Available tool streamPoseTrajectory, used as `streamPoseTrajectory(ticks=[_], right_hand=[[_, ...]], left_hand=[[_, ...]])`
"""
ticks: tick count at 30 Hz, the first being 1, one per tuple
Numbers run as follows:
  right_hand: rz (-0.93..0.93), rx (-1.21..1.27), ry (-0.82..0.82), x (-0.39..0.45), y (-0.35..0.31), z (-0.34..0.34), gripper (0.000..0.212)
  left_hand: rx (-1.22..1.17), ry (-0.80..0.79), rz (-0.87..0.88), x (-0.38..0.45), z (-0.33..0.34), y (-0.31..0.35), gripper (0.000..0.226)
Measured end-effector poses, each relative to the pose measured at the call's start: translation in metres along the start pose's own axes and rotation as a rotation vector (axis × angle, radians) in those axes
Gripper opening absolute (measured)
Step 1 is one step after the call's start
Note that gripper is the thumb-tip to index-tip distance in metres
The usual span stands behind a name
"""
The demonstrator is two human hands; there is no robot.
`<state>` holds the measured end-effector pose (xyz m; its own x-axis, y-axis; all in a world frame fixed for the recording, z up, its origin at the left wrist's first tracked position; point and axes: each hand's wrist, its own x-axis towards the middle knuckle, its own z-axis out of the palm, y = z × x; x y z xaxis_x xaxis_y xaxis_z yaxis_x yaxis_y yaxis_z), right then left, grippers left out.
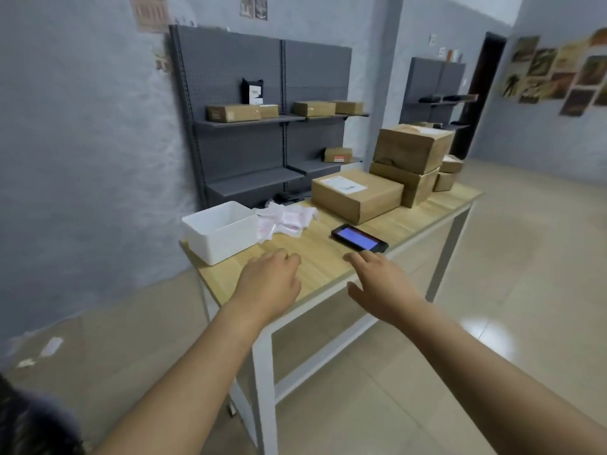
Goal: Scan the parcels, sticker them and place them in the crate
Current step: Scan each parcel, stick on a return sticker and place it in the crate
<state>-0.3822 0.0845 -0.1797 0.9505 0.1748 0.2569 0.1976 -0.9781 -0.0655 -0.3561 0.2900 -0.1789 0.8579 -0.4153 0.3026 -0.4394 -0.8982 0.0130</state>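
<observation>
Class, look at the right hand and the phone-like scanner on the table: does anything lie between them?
Nothing visible does. The right hand reaches over bare table, its fingertips just short of the scanner.

Both forearms were bare from the lower frame edge up to the wrists, no sleeves or cuffs in view. Left hand (267,277) was bare: no glove, ring, watch or strap visible. Right hand (382,284) same, bare, with nothing on the wrist. Nails looked short and unpainted as far as the blur allowed. Dark, fuzzy patch sat at the near left corner of the frame; couldn't tell whether hair or clothing.
</observation>
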Motion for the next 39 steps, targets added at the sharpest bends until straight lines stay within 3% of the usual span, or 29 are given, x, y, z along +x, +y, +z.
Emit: streamPoseTrajectory(ticks=[9,26,32,39], right_hand=[[0.069,0.035,0.041,0.046,0.125,0.011,0.048],[0.173,0.072,0.003,0.24,0.306,0.059,0.051],[0.193,0.163,-0.015,0.307,0.348,0.079,0.055],[0.171,0.218,-0.105,0.383,0.387,0.104,0.056]], left_hand=[[0.052,-0.001,0.019,0.115,0.038,0.063,0.034],[-0.044,0.003,-0.087,0.362,0.132,0.055,0.034],[-0.162,-0.006,-0.335,0.405,0.162,0.05,0.034],[-0.604,-0.113,-0.883,0.436,0.2,0.048,0.063]])
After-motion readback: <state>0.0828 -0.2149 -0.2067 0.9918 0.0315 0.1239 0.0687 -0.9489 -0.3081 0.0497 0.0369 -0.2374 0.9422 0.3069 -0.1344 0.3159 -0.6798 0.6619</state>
